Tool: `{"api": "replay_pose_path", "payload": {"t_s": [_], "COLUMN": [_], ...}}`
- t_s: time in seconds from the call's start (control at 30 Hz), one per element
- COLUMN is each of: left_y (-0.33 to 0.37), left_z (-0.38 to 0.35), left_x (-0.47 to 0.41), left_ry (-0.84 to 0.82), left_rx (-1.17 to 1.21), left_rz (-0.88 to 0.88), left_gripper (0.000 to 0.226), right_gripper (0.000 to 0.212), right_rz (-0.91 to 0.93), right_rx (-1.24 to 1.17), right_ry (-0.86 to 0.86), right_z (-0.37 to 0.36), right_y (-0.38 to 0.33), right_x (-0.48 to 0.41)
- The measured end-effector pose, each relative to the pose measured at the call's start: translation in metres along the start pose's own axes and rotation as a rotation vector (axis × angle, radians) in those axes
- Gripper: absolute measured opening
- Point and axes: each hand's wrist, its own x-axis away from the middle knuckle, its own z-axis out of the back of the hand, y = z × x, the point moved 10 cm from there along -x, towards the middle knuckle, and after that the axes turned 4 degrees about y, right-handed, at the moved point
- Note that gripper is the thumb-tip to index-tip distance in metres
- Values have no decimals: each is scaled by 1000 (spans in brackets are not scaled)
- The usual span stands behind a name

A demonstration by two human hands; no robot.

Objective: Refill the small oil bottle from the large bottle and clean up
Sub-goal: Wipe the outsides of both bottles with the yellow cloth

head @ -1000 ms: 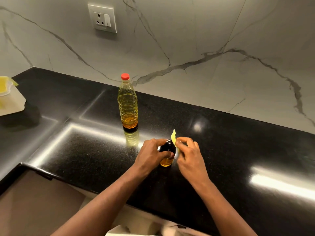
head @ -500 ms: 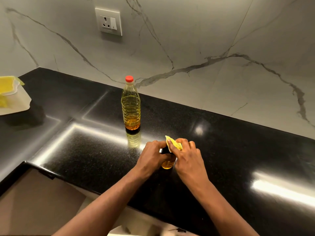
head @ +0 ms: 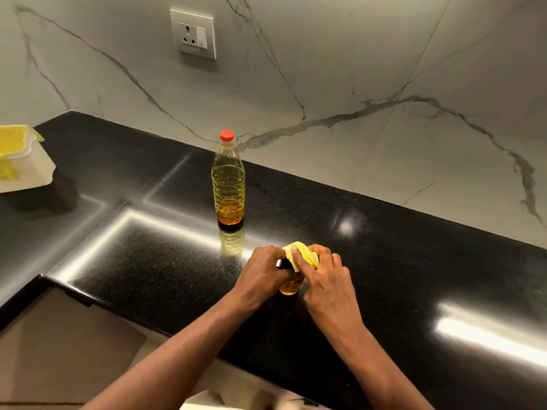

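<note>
The small oil bottle (head: 291, 287) stands on the black counter (head: 148, 261), amber oil showing at its base and a black top mostly hidden. My left hand (head: 262, 273) grips its left side. My right hand (head: 325, 279) holds a yellow cloth (head: 303, 255) pressed over the bottle's top. The large oil bottle (head: 228, 184), clear plastic with a red cap on, stands upright behind and to the left, apart from both hands.
A white plastic container (head: 23, 170) with a yellow lid and contents sits at the far left of the counter. The marble wall carries a socket (head: 194, 34). The counter's front edge runs diagonally below my forearms.
The yellow cloth, held upright beside the small bottle's top a second ago, now lies folded over the top under my right fingers. My left hand keeps its grip.
</note>
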Motion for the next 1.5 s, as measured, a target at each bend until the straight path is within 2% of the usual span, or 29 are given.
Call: {"api": "replay_pose_path", "payload": {"t_s": [0.17,0.33,0.43,0.53,0.6,0.67,0.77,0.83,0.93,1.0,1.07,1.13,1.2,1.33,1.4,1.5], "left_y": [4,1,3,8,10,11,11,9,7,3,6,14,17,12,11,9], "left_z": [-1,-2,-1,-4,-7,-9,-13,-9,4,6,4,1,-1,-2,-3,-5], "left_x": [-1,0,-6,-18,-23,-24,-20,-17,-15,-12,-10,-9,-9,-11,-14,-17], "left_ry": [-10,-13,-63,-195,-301,-395,-458,-398,-151,-36,31,54,55,31,20,-5], "left_rx": [15,4,-6,-34,-21,49,175,185,-21,-84,-125,-123,-88,-64,-62,-81], "left_rz": [-41,-24,-23,-23,1,40,97,95,32,71,62,9,-5,23,15,14], "left_gripper": [19,21,24,35,42,46,68,79,80,77,68,48,37,41,39,35], "right_gripper": [68,65,62,44,35,36,37,32,33,40,50,59,65,72,75,67], "right_rz": [-41,-96,-156,-246,-259,-264,-329,-436,-522,-428,-263,-149,-147,-140,-136,-159], "right_rx": [15,42,-141,-354,-446,-546,-641,-704,-769,-734,-607,-471,-445,-418,-423,-527], "right_ry": [26,-23,-111,-123,-99,-56,26,123,236,225,128,22,-43,-151,-140,-156], "right_z": [5,-5,-20,-33,-39,-39,-36,-32,-19,-13,-19,-35,-45,-45,-39,-34], "right_y": [13,16,22,36,37,31,32,48,69,67,52,35,28,20,22,25], "right_x": [10,-5,3,9,12,19,33,37,28,12,-4,-6,4,26,19,-9]}}
